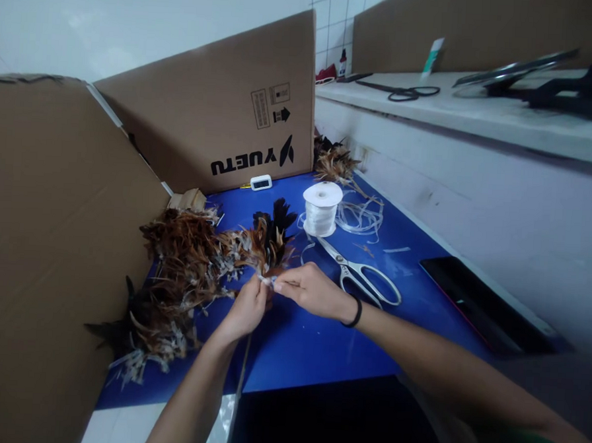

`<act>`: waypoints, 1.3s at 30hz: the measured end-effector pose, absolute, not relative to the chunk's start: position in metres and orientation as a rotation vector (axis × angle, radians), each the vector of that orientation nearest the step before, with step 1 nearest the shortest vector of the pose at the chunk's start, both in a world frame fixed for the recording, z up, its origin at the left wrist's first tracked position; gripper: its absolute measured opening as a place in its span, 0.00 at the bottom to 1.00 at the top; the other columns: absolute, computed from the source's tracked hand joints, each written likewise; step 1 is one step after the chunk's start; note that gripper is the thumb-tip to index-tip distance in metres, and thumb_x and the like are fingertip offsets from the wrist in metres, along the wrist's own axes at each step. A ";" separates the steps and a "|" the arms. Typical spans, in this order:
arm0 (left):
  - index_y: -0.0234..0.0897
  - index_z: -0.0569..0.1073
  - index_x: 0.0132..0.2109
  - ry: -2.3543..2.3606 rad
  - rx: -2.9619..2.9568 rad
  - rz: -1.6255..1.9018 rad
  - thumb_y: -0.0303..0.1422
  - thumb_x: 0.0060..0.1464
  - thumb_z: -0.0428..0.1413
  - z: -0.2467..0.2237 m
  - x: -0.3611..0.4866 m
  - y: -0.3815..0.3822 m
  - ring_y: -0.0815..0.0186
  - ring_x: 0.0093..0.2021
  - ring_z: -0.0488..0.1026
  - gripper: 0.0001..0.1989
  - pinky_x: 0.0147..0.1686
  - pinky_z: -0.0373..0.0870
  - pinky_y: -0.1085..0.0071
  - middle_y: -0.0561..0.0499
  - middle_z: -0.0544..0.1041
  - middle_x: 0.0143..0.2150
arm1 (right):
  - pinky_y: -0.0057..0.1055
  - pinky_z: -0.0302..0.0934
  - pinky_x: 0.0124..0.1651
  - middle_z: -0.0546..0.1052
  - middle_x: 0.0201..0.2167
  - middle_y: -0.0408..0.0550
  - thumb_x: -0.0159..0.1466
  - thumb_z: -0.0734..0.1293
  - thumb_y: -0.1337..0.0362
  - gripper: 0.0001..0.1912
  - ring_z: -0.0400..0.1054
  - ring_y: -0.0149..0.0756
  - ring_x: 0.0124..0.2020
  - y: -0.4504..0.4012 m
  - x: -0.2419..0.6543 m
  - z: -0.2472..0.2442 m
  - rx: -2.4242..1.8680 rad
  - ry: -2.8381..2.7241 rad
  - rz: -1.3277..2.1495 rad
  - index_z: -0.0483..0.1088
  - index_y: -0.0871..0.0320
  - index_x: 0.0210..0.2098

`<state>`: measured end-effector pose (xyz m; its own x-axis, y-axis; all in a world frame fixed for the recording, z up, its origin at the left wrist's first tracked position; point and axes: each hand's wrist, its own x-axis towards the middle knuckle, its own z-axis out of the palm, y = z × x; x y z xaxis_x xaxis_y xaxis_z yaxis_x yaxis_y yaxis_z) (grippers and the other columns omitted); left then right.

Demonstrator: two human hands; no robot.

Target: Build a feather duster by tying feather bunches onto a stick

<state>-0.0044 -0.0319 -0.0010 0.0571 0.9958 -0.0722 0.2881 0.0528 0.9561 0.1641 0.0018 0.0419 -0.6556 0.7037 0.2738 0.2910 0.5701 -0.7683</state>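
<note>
Between my two hands is a bunch of brown and black feathers [270,237], its tips pointing away from me. My left hand [248,306] pinches the pale wrapped base of the bunch. My right hand [312,290], with a black band on its wrist, is closed at the same base, fingertips nearly meeting the left ones. A white ribbon strand hangs below the left hand. Silver scissors [355,271] lie partly spread just right of my right hand. Behind them stands a spool of white ribbon [321,213].
Piles of brown feathers [185,262] cover the left of the blue table [313,354]. Cardboard boxes [207,111] wall off the back and left. Loose ribbon [363,215] lies by the spool, a black phone [480,300] at right. Black scissors [406,92] rest on the ledge.
</note>
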 end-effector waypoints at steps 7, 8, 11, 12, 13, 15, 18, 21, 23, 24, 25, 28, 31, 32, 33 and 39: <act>0.38 0.56 0.32 1.321 1.262 0.900 0.40 0.58 0.44 0.011 -0.002 -0.035 0.75 0.18 0.51 0.10 0.18 0.50 0.77 0.59 0.55 0.22 | 0.23 0.48 0.27 0.63 0.17 0.38 0.59 0.61 0.68 0.11 0.54 0.24 0.21 0.005 0.165 0.051 -0.888 -2.184 1.049 0.71 0.62 0.23; 0.39 0.56 0.32 1.319 1.250 0.905 0.40 0.58 0.44 0.012 -0.002 -0.035 0.76 0.18 0.51 0.10 0.18 0.50 0.78 0.59 0.55 0.23 | 0.23 0.48 0.27 0.63 0.17 0.38 0.59 0.61 0.67 0.11 0.54 0.24 0.21 0.005 0.165 0.051 -0.903 -2.178 1.049 0.71 0.62 0.23; 0.39 0.56 0.32 1.350 1.288 0.942 0.41 0.58 0.44 0.009 -0.004 -0.033 0.75 0.18 0.52 0.12 0.18 0.50 0.77 0.59 0.56 0.23 | 0.23 0.47 0.26 0.62 0.16 0.38 0.59 0.61 0.67 0.11 0.53 0.24 0.21 0.005 0.168 0.049 -0.922 -2.171 1.046 0.70 0.61 0.23; 0.38 0.56 0.31 1.374 1.327 0.955 0.41 0.58 0.44 0.007 -0.004 -0.032 0.75 0.18 0.53 0.12 0.18 0.51 0.76 0.58 0.57 0.23 | 0.23 0.47 0.26 0.61 0.16 0.37 0.59 0.61 0.67 0.11 0.53 0.24 0.21 0.004 0.168 0.049 -0.922 -2.172 1.038 0.70 0.61 0.22; 0.38 0.57 0.31 1.402 1.372 0.967 0.41 0.58 0.44 0.004 -0.005 -0.031 0.74 0.19 0.54 0.12 0.19 0.52 0.76 0.58 0.58 0.23 | 0.23 0.47 0.26 0.60 0.16 0.37 0.59 0.60 0.68 0.11 0.53 0.24 0.21 0.003 0.169 0.049 -0.922 -2.177 1.026 0.69 0.61 0.22; 0.38 0.58 0.31 1.466 1.469 0.983 0.41 0.58 0.44 -0.001 -0.006 -0.029 0.73 0.20 0.57 0.12 0.22 0.54 0.74 0.56 0.61 0.23 | 0.23 0.46 0.26 0.59 0.16 0.37 0.59 0.60 0.68 0.12 0.53 0.24 0.20 0.000 0.169 0.049 -0.923 -2.188 1.000 0.68 0.61 0.21; 0.38 0.60 0.32 1.546 1.592 0.983 0.40 0.59 0.42 -0.005 -0.006 -0.028 0.71 0.22 0.59 0.12 0.25 0.57 0.72 0.54 0.63 0.24 | 0.24 0.45 0.26 0.58 0.15 0.37 0.60 0.59 0.67 0.13 0.53 0.24 0.20 -0.005 0.168 0.049 -0.927 -2.215 0.963 0.66 0.60 0.20; 0.37 0.60 0.34 1.600 1.704 0.951 0.38 0.60 0.40 -0.003 -0.004 -0.030 0.69 0.24 0.60 0.11 0.27 0.57 0.71 0.54 0.64 0.26 | 0.25 0.45 0.26 0.58 0.15 0.37 0.60 0.59 0.67 0.14 0.53 0.24 0.20 -0.011 0.165 0.050 -0.933 -2.241 0.928 0.64 0.60 0.19; 0.37 0.60 0.34 1.609 1.790 0.960 0.36 0.59 0.41 -0.002 -0.003 -0.032 0.69 0.25 0.60 0.09 0.28 0.57 0.70 0.53 0.65 0.26 | 0.25 0.45 0.26 0.59 0.14 0.37 0.59 0.59 0.69 0.14 0.53 0.24 0.19 -0.015 0.163 0.053 -0.934 -2.260 0.906 0.64 0.60 0.18; 0.37 0.60 0.34 1.609 1.825 0.971 0.35 0.58 0.43 -0.001 -0.003 -0.033 0.69 0.25 0.61 0.08 0.28 0.57 0.70 0.53 0.65 0.27 | 0.25 0.45 0.26 0.60 0.14 0.37 0.59 0.59 0.69 0.14 0.53 0.24 0.19 -0.016 0.162 0.056 -0.929 -2.275 0.893 0.64 0.60 0.18; 0.37 0.59 0.33 1.610 1.848 0.985 0.34 0.57 0.44 -0.002 -0.002 -0.033 0.68 0.26 0.61 0.06 0.29 0.57 0.70 0.52 0.65 0.27 | 0.25 0.45 0.26 0.61 0.15 0.38 0.59 0.59 0.70 0.14 0.53 0.24 0.19 -0.016 0.160 0.059 -0.920 -2.297 0.874 0.65 0.61 0.18; 0.37 0.61 0.34 1.638 1.848 0.996 0.31 0.53 0.47 -0.005 -0.001 -0.031 0.65 0.28 0.64 0.02 0.29 0.59 0.69 0.50 0.68 0.27 | 0.25 0.44 0.25 0.68 0.17 0.41 0.59 0.59 0.71 0.13 0.56 0.24 0.19 -0.012 0.155 0.075 -0.895 -2.463 0.703 0.68 0.61 0.20; 0.36 0.64 0.33 1.659 1.853 0.945 0.31 0.53 0.46 -0.006 0.004 -0.030 0.61 0.30 0.67 0.04 0.29 0.60 0.68 0.47 0.70 0.27 | 0.27 0.44 0.25 0.73 0.20 0.47 0.59 0.61 0.70 0.11 0.60 0.28 0.21 0.001 0.148 0.099 -0.780 -2.795 0.271 0.72 0.62 0.23; 0.36 0.65 0.32 1.672 1.857 0.909 0.31 0.53 0.47 -0.005 0.006 -0.030 0.60 0.29 0.68 0.04 0.29 0.60 0.67 0.47 0.70 0.26 | 0.28 0.44 0.25 0.74 0.21 0.49 0.58 0.61 0.71 0.11 0.62 0.29 0.22 0.006 0.145 0.108 -0.683 -2.910 0.107 0.72 0.62 0.23; 0.36 0.65 0.31 1.694 1.862 0.873 0.31 0.52 0.48 -0.004 0.008 -0.031 0.60 0.28 0.68 0.04 0.29 0.60 0.67 0.47 0.69 0.24 | 0.28 0.44 0.25 0.74 0.21 0.51 0.58 0.62 0.71 0.10 0.63 0.30 0.23 0.012 0.142 0.116 -0.561 -3.007 -0.018 0.73 0.62 0.23; 0.35 0.64 0.38 1.830 2.020 0.593 0.31 0.54 0.47 0.017 0.010 -0.043 0.60 0.24 0.69 0.05 0.28 0.59 0.66 0.46 0.70 0.24 | 0.29 0.50 0.29 0.75 0.23 0.50 0.59 0.63 0.72 0.08 0.67 0.33 0.29 0.036 0.122 0.152 -0.312 -3.165 -0.260 0.74 0.61 0.27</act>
<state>0.0100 -0.0429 0.0169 0.0781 0.9943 0.0720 0.8475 -0.1043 0.5204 0.1221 0.0361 0.1517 -0.9797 0.1979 -0.0335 0.1898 0.9677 0.1662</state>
